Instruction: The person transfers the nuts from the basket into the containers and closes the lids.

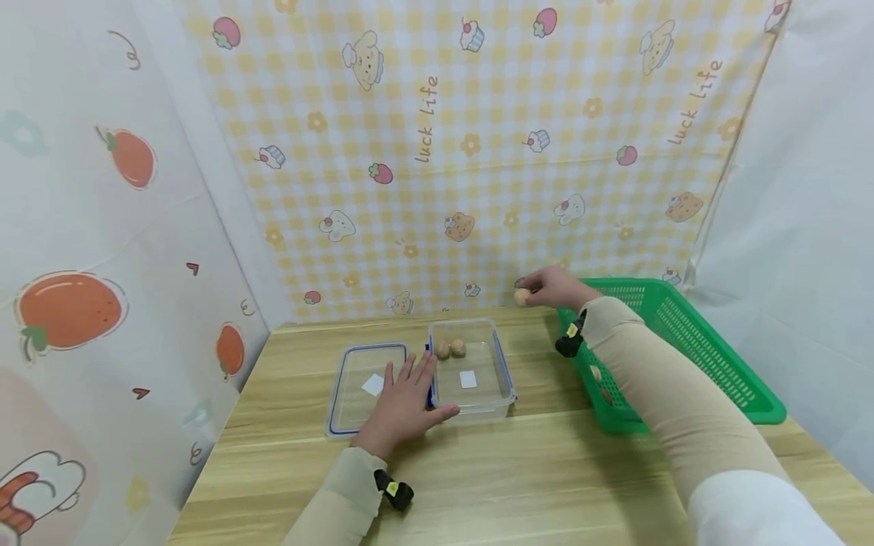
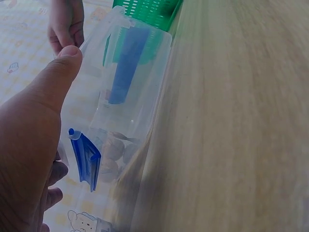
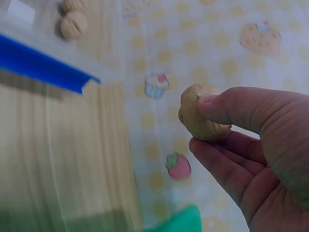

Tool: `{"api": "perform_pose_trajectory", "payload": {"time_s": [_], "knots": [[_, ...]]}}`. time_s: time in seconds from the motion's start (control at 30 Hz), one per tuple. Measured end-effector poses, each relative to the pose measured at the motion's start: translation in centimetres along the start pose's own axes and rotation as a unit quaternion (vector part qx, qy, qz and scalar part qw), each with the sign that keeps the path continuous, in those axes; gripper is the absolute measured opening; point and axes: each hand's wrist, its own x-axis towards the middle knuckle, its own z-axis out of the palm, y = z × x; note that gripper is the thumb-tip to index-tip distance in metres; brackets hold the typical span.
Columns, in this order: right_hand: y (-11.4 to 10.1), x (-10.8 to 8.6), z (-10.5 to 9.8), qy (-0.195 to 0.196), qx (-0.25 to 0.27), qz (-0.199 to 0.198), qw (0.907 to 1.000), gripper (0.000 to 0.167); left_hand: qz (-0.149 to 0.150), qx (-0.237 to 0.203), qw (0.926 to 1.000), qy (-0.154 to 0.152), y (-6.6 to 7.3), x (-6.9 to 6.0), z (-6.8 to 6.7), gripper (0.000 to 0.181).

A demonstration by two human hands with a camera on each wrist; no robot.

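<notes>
My right hand (image 1: 556, 289) pinches a walnut (image 3: 195, 124) between thumb and fingers, raised between the clear plastic container (image 1: 486, 362) and the green basket. Two walnuts (image 1: 458, 348) lie inside the container, near its back left corner. My left hand (image 1: 406, 403) is spread at the container's left side, thumb stretched along the front and fingers near the left rim. In the left wrist view, a blue side latch (image 2: 86, 162) hangs folded out near the left fingers. Whether that hand presses on the container I cannot tell.
A clear lid with a blue seal (image 1: 350, 390) lies left of the container, partly behind the left hand. On the right stands the green basket (image 1: 696, 326), holding some brownish pieces (image 1: 596, 372), partly covered by the right forearm. A patterned cloth (image 1: 437, 189) hangs behind the table.
</notes>
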Motion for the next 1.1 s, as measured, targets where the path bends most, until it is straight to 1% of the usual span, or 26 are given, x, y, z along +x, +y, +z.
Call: {"api": "perform_pose_trajectory", "payload": {"time_s": [0.1,0.27,0.5,0.67,0.77,0.93,1.1], "knots": [[-0.7,0.8,1.1,-0.003,0.004,-0.003,1.0,0.044,0.0,-0.001,1.0,-0.006,0.0,0.1,0.1,0.108],[-1.5,1.9,2.8,-0.007,0.017,-0.012,0.9997,0.043,0.0,0.001,1.0,-0.005,0.0,0.2,0.1,0.109],[-2.9,2.7,4.6,-0.033,0.039,-0.02,0.9985,0.043,-0.003,0.006,1.0,0.0,0.0,0.3,-0.1,0.109],[-3.0,3.1,5.6,-0.042,0.056,-0.03,0.9971,0.042,-0.004,0.006,1.0,-0.004,0.0,0.2,-0.1,0.109],[-2.9,3.3,6.1,-0.042,0.065,-0.032,0.9965,0.042,-0.001,0.004,1.0,-0.001,0.0,0.2,-0.1,0.109],[-2.8,3.5,7.1,-0.045,0.042,-0.038,0.9974,0.043,0.0,0.001,1.0,-0.001,0.0,0.2,0.0,0.108],[-2.8,3.9,7.8,-0.06,0.03,-0.031,0.9973,0.044,-0.003,0.0,1.0,-0.001,-0.1,0.2,0.1,0.108]]}}
